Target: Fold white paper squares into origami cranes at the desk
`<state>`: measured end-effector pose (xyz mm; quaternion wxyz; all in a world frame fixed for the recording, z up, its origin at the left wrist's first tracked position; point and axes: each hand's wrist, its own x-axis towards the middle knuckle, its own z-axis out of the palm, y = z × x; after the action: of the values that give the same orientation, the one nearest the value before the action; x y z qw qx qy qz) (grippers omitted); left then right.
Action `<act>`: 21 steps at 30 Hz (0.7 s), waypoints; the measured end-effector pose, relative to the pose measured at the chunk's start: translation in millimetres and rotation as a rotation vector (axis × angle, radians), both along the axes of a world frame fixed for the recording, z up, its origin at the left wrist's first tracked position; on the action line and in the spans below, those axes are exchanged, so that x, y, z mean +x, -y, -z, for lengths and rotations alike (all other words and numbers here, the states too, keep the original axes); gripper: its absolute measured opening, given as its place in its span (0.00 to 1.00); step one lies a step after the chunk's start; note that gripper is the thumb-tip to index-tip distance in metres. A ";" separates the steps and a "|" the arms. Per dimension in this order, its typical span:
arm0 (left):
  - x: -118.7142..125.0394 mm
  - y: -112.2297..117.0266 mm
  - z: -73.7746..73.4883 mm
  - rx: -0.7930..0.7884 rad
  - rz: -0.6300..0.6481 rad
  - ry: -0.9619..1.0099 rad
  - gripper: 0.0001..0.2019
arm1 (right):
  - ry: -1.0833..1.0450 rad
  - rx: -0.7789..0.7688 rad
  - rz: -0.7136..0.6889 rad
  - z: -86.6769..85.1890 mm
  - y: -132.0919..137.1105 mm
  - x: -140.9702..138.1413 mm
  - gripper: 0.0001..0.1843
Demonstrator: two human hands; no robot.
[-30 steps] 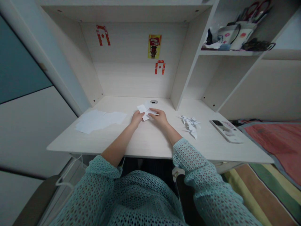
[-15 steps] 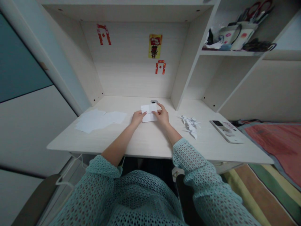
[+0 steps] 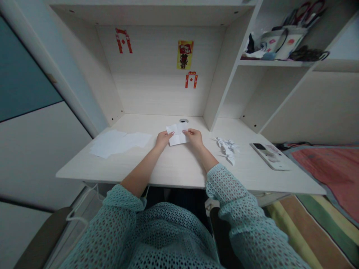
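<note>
White paper sheet (image 3: 177,134) pinched between both grips at the desk

The left grip (image 3: 163,140) and the right grip (image 3: 194,138) are both nearly closed, each holding one side edge of the sheet, with the fingers curling onto the paper. The sheet is showing faint fold lines and is sitting between the two grips, just in front of a round cable grommet (image 3: 183,120) in the desk (image 3: 174,168). Whether it is resting on the desk or being lifted slightly, I cannot tell. Beyond the left grip, loose white paper sheets (image 3: 117,144) are lying flat. Beyond the right grip, a pile of folded white paper pieces (image 3: 226,150) is sitting on the desk, and farther along, a smartphone (image 3: 269,156) is lying face down. Teal mesh sleeves (image 3: 230,198) are covering both forearms up to the wrists.
</note>
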<state>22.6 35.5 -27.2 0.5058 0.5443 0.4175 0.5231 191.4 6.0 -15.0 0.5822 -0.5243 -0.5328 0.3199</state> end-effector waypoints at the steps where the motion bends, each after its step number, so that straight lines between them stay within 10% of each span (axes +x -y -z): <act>1: 0.1 -0.1 -0.1 -0.013 0.011 0.018 0.20 | -0.036 -0.003 -0.012 0.0 -0.9 0.3 0.20; 21: -0.2 7.3 -10.5 -0.094 0.030 0.081 0.19 | -0.118 0.021 0.054 4.8 -9.6 4.8 0.20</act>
<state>22.4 28.2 -16.7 0.5549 0.5045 0.4128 0.5169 196.1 15.6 -19.8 0.6266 -0.5124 -0.4865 0.3289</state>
